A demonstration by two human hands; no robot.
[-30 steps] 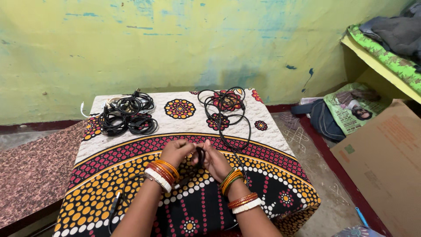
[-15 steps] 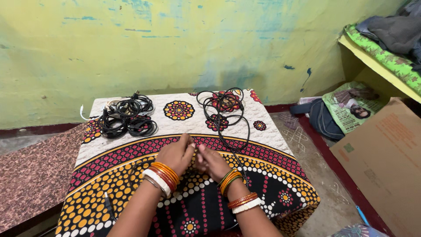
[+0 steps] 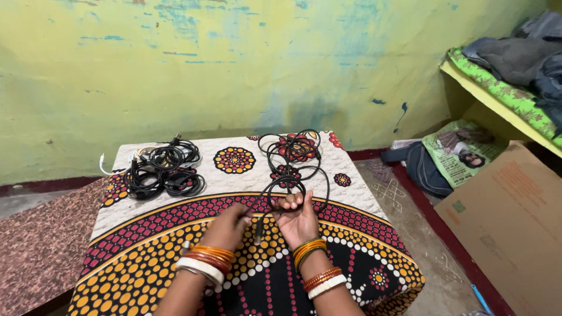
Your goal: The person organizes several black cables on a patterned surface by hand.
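Observation:
My right hand (image 3: 298, 217) is raised a little over the patterned cloth (image 3: 146, 257), palm up, and grips a small loop of the black cable (image 3: 285, 187). My left hand (image 3: 229, 226) is close beside it and pinches the same cable's free end, whose plug hangs down between the hands. The remaining length of this cable (image 3: 293, 153) lies in loose loops on the cloth behind my hands. Both wrists wear several orange, red and white bangles.
A heap of coiled black and white cables (image 3: 161, 168) lies at the back left of the cloth-covered table. A yellow-green wall stands behind. To the right are a cardboard sheet (image 3: 515, 222), a dark bag (image 3: 424, 169) on the floor, and a shelf (image 3: 497, 88) with clothes.
My right hand has turned palm up and lifted with a loop of cable formed in it. My left hand has shifted to the free end. The camera view has tilted slightly.

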